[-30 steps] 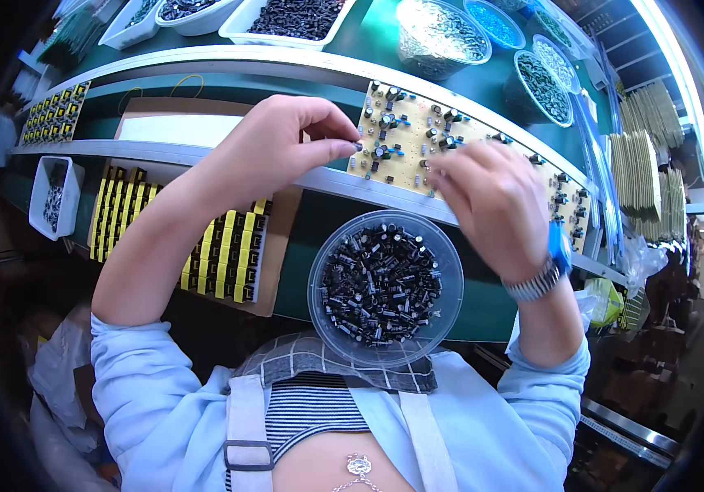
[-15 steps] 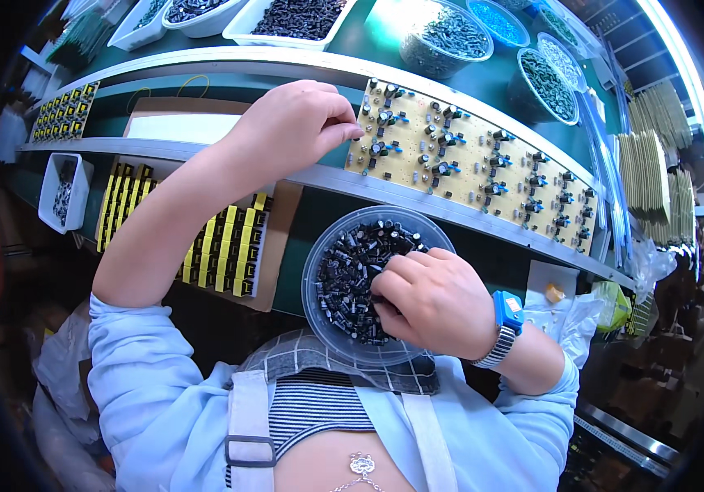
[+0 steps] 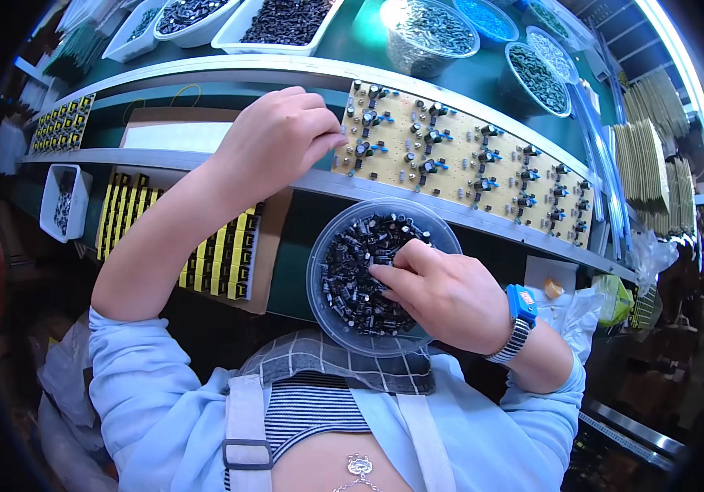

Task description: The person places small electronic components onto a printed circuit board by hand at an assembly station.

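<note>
My left hand [image 3: 280, 135] hovers at the left end of a long tan circuit board panel [image 3: 459, 139], its fingers curled in and the thumb tip by the board's edge. Anything in that pinch is too small or hidden to name. Rows of black capacitors and small blue parts stand upright on the panel. Below it, a clear round plastic tub [image 3: 314, 275] holds many loose black capacitors [image 3: 360, 283]. My right hand [image 3: 450, 299] reaches over the tub's right rim, thumb and fingers drawn together among the capacitors; what lies between the fingertips is hidden.
A metal rail [image 3: 418, 205] runs under the panel. Yellow-and-black parts [image 3: 221, 262] stand in rows in a box at left, beside a small white bin [image 3: 81, 205]. Farther back are a white tray [image 3: 274, 45] of dark parts and a tub [image 3: 426, 61]. Stacked boards [image 3: 639, 168] stand at right.
My right hand has shifted slightly right and changed its finger pose in the tub. My left hand has moved a little left and down, its fingers more turned under.
</note>
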Tool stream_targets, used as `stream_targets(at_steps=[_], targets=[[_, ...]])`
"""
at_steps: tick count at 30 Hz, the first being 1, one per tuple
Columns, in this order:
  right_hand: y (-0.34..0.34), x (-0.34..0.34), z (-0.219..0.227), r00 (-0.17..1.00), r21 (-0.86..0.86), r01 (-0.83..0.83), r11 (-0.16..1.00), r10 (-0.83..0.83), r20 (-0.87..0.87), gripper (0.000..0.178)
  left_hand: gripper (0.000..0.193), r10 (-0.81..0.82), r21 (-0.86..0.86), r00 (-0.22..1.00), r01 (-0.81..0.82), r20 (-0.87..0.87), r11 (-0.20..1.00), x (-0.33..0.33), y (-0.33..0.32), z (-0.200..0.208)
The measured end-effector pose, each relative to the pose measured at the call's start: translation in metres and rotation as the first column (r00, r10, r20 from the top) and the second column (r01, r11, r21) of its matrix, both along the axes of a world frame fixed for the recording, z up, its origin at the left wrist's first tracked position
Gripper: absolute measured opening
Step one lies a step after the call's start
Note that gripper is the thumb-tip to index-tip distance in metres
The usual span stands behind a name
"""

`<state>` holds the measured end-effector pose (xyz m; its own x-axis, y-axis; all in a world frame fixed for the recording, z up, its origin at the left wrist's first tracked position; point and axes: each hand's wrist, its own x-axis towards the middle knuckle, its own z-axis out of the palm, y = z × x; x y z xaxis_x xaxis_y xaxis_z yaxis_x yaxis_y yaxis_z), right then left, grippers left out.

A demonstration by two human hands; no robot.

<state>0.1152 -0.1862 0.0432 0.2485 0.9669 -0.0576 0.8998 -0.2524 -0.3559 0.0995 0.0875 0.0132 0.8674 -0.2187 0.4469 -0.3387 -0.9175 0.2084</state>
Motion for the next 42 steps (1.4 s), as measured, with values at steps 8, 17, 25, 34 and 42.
stream_targets(at_steps=[8, 17, 25, 34, 42], targets=[[-0.006, 0.005, -0.013, 0.979, 0.278, -0.017, 0.961, 0.072, -0.190, 0.021, 0.008, -0.027, 0.167, 0.997, 0.015, 0.073, 0.986, -0.001, -0.006, 0.005], [-0.011, 0.017, -0.005, 0.936, 0.471, 0.185, 0.863, -0.009, -0.352, 0.023, 0.010, -0.066, 0.135, 0.991, 0.051, 0.116, 0.990, 0.012, -0.021, 0.014], [-0.025, 0.079, -0.003, 0.782, 0.535, 0.591, 0.604, -0.267, -0.563, 0.015, 0.023, -0.035, 0.241, 0.986, -0.006, 0.163, 0.970, 0.053, -0.047, 0.005], [-0.012, 0.148, -0.005, 0.843, 0.428, 0.537, 0.726, -0.446, -0.301, 0.010, 0.016, -0.479, -0.016, 0.771, 0.522, -0.420, 0.853, -0.034, -0.091, 0.041], [0.004, 0.159, -0.008, 0.856, 0.332, 0.485, 0.809, -0.516, 0.005, 0.015, 0.007, -0.504, 0.021, 0.730, 0.577, -0.461, 0.817, -0.047, -0.099, 0.026]])
